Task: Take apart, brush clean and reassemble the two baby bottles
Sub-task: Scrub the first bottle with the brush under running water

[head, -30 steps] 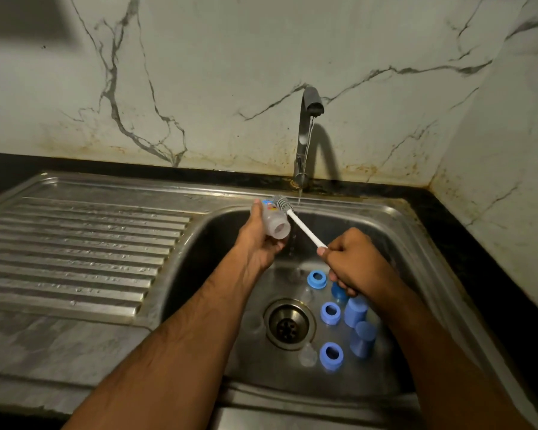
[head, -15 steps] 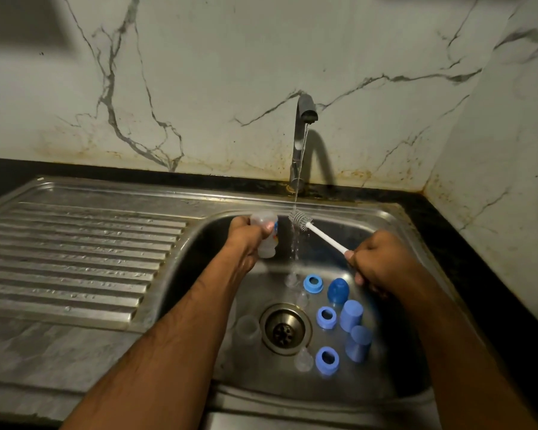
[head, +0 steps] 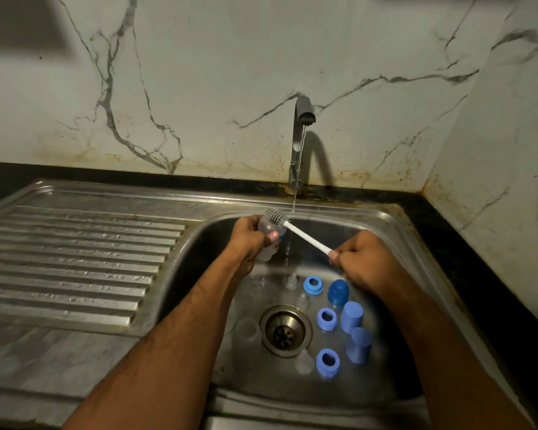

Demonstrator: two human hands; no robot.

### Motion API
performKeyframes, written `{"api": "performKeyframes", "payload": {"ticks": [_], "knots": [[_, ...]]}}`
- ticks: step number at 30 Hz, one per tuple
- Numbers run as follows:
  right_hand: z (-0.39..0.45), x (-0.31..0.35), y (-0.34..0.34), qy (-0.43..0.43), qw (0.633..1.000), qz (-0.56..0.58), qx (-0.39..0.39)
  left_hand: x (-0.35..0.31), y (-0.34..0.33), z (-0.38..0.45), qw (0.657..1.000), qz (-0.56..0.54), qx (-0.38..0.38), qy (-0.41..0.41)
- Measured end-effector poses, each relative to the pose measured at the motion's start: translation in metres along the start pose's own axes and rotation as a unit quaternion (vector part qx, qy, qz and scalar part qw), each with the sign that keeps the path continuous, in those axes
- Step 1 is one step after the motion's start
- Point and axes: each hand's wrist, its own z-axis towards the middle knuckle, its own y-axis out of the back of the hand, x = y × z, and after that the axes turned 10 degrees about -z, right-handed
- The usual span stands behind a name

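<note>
Closest to the viewer, two bare forearms reach from the bottom edge into a steel sink (head: 395, 221). Around the drain (head: 285, 330), from 12 to 5 o'clock, lie three blue screw rings (head: 325, 318), a dark blue cap (head: 338, 291) and two pale blue caps (head: 352, 316); faint clear parts sit at 6 and 9 o'clock. Farther in, the right hand (head: 365, 259) is curled tight around the white handle of a bottle brush (head: 305, 238), whose grey bristles point toward 10 o'clock. The left hand (head: 250, 240) grips a clear baby bottle (head: 266, 243), the bristles at its upper end. Water runs from the tap (head: 302, 135) at 12 o'clock, just beside the bristles. A ribbed draining board (head: 75, 259) lies at 9 o'clock, a marble wall (head: 199, 72) beyond.
</note>
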Motion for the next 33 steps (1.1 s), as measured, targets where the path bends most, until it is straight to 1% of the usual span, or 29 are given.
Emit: {"api": "performKeyframes", "payload": {"ticks": [3,6,8,10,12,14,16,18,20,23,26,30,31,33], "knots": [[0.000,-0.002,0.005,-0.011,0.999,-0.038,-0.027,0.002,-0.004,0.001,0.999,0.019,0.026,-0.011],[-0.003,0.002,-0.001,0.023,0.996,-0.074,-0.034,0.007,-0.010,0.000,0.996,0.064,0.061,-0.009],[-0.003,0.004,-0.005,0.037,0.997,-0.061,-0.020,0.008,-0.010,0.000,0.996,0.068,0.061,-0.008],[-0.001,0.001,-0.004,0.039,0.999,-0.037,-0.005,0.007,-0.007,0.002,0.998,0.037,0.041,-0.010],[0.001,-0.004,0.001,0.024,1.000,-0.014,-0.003,0.005,-0.003,0.004,1.000,-0.001,0.010,-0.019],[0.002,-0.009,0.006,0.000,1.000,0.003,-0.012,0.006,-0.002,0.006,1.000,-0.011,0.000,-0.024],[0.002,-0.010,0.008,-0.014,0.999,-0.026,-0.029,0.009,-0.007,0.004,1.000,0.009,0.018,-0.018],[0.001,-0.006,0.006,-0.011,0.997,-0.066,-0.037,0.014,-0.016,0.002,0.998,0.035,0.052,-0.009],[-0.001,0.001,0.002,0.008,0.997,-0.069,-0.020,0.018,-0.022,0.000,0.997,0.049,0.059,-0.004],[-0.003,0.005,0.001,0.026,0.999,-0.039,0.015,0.017,-0.019,0.003,0.999,0.030,0.032,-0.014],[-0.001,-0.005,0.009,-0.012,0.999,0.022,0.037,0.017,-0.014,0.008,1.000,0.021,0.010,-0.020],[0.004,-0.017,0.011,-0.037,0.998,0.043,0.033,0.022,-0.019,0.008,0.999,0.034,0.017,-0.013],[0.005,-0.020,0.008,-0.046,0.997,0.063,0.029,0.023,-0.020,0.006,0.999,0.043,0.018,-0.018],[0.008,-0.024,0.004,-0.057,0.993,0.102,0.008,0.024,-0.021,0.002,0.994,0.090,-0.001,-0.054]]}}
